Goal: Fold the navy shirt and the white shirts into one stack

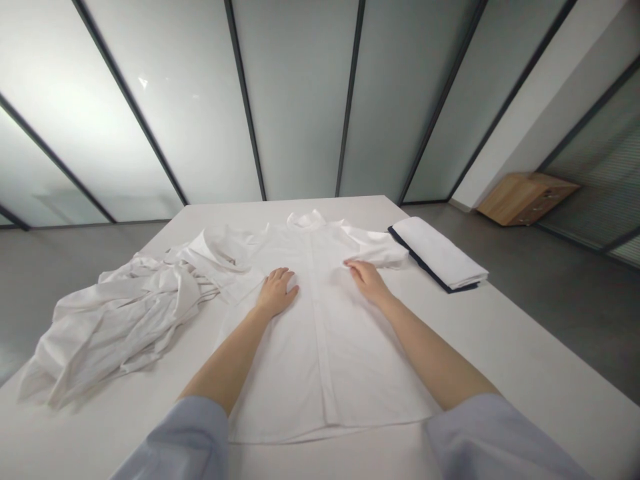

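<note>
A white short-sleeved shirt [320, 360] lies spread on the table, its collar at the far end and its front placket running down the middle. My left hand [276, 292] rests flat on the left half of the shirt, fingers apart. On the other half, my right hand [369, 283] has its fingers drawn together on the cloth near the right sleeve's lower edge, pinching a bit of the fabric. The shirt's left sleeve lies beside a heap of crumpled white clothes [125, 317].
The white table [520, 373] carries a folded white garment [440, 250] on top of a dark one [425, 262] near its right edge. Frosted glass panels [300, 100] stand behind the table. A wooden cabinet [520, 197] is on the floor at the far right.
</note>
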Demonstrator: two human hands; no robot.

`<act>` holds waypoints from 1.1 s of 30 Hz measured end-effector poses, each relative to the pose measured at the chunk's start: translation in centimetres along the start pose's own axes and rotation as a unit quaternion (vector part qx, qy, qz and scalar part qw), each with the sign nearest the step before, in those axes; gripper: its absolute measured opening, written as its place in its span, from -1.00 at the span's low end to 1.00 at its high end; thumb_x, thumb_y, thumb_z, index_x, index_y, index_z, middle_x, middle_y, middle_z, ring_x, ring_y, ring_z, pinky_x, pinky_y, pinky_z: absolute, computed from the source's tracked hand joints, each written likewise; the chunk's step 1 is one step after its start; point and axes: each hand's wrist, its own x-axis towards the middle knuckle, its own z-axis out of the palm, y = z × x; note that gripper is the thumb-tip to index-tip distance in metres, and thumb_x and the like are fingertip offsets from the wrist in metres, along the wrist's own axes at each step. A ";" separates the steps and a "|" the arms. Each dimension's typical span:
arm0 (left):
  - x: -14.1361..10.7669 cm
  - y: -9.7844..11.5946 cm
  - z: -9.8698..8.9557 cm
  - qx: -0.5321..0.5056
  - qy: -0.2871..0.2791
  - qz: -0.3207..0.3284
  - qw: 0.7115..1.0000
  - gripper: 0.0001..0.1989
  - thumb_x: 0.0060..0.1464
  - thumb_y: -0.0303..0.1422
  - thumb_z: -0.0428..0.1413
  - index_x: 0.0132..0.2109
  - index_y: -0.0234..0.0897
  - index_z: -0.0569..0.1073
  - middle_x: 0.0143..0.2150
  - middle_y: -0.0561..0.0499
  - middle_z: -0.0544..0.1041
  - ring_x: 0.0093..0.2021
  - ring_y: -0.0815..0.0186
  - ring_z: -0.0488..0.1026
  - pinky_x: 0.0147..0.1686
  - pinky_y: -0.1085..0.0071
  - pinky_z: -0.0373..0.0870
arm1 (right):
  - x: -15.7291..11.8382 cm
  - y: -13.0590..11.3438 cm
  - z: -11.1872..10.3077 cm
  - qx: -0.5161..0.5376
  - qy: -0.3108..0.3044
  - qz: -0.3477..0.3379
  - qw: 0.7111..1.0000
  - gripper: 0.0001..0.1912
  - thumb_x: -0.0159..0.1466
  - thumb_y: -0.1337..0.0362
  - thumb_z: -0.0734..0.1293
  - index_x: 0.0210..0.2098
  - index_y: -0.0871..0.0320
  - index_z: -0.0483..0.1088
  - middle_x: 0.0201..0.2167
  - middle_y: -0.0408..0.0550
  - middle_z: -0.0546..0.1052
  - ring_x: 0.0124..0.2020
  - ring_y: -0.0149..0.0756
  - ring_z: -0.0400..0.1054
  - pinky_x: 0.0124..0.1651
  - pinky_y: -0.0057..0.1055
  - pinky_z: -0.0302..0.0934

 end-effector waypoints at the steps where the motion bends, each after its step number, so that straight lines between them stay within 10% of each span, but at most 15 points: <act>1: 0.0 0.1 0.0 -0.002 0.010 0.004 1.000 -0.59 0.17 -0.25 0.04 0.13 -0.23 0.40 0.20 -0.17 0.39 0.22 0.08 0.27 0.20 0.15 0.20 | -0.2 -1.0 0.5 0.036 -0.045 -0.048 0.997 -0.65 0.34 0.35 0.12 -0.04 0.14 0.47 -0.04 0.03 0.57 0.00 -0.22 0.41 0.10 -0.27 0.19; 4: -0.1 0.7 -0.2 -0.021 0.009 0.037 0.999 -0.63 0.21 -0.23 0.00 0.10 -0.23 0.42 0.09 -0.13 0.48 0.13 0.13 0.35 0.16 0.19 0.24 | -0.9 -4.1 1.9 0.087 -0.139 -0.142 0.976 -0.69 0.34 0.31 0.16 -0.06 0.11 0.49 -0.02 0.01 0.56 0.02 -0.23 0.40 0.13 -0.26 0.17; 8: -0.5 1.6 -0.3 -0.032 -0.041 0.122 0.991 -0.57 0.21 -0.20 0.02 0.17 -0.22 0.38 0.15 -0.12 0.45 0.16 0.16 0.34 0.18 0.21 0.22 | -1.5 -6.1 2.1 0.079 -0.078 -0.180 0.977 -0.69 0.33 0.23 0.18 -0.04 0.14 0.46 0.01 0.05 0.53 0.09 -0.18 0.33 0.18 -0.21 0.09; 16: -1.2 2.9 -0.3 -0.001 -0.101 0.116 0.988 -0.54 0.18 -0.10 0.05 0.18 -0.11 0.39 0.27 -0.11 0.33 0.26 0.09 0.24 0.22 0.10 0.15 | -0.3 -1.7 1.2 0.062 0.127 0.076 0.987 -0.73 0.25 0.28 0.11 -0.45 0.12 0.40 -0.43 -0.03 0.51 -0.32 -0.21 0.35 -0.16 -0.33 0.20; 20: -1.5 4.1 -0.1 0.016 -0.097 0.097 0.990 -0.37 0.10 0.04 0.08 0.23 -0.16 0.33 0.30 -0.17 0.28 0.30 0.05 0.18 0.27 0.09 0.06 | 0.1 1.2 0.9 0.050 0.081 0.167 0.981 -0.71 0.27 0.27 0.12 -0.45 0.14 0.43 -0.46 -0.02 0.53 -0.38 -0.21 0.36 -0.25 -0.36 0.19; 24: -1.4 5.7 0.5 0.032 -0.104 0.061 0.992 -0.28 0.06 0.15 0.04 0.24 -0.17 0.30 0.33 -0.21 0.23 0.35 -0.07 0.06 0.27 -0.07 -0.03 | 0.4 3.1 -0.1 -0.032 0.004 0.116 0.993 -0.76 0.27 0.28 0.20 -0.37 0.16 0.49 -0.30 0.02 0.58 -0.24 -0.24 0.42 -0.12 -0.40 0.20; 33: 2.0 9.6 2.0 -0.037 -0.045 -0.090 0.994 -0.68 0.08 -0.16 0.11 -0.08 -0.24 0.51 0.06 -0.20 0.45 0.11 0.00 0.36 0.11 0.07 0.23 | 1.8 2.2 1.0 -0.027 0.005 0.236 0.971 -0.75 0.22 0.31 0.23 -0.20 0.17 0.52 -0.15 0.09 0.58 -0.09 -0.15 0.45 -0.01 -0.32 0.24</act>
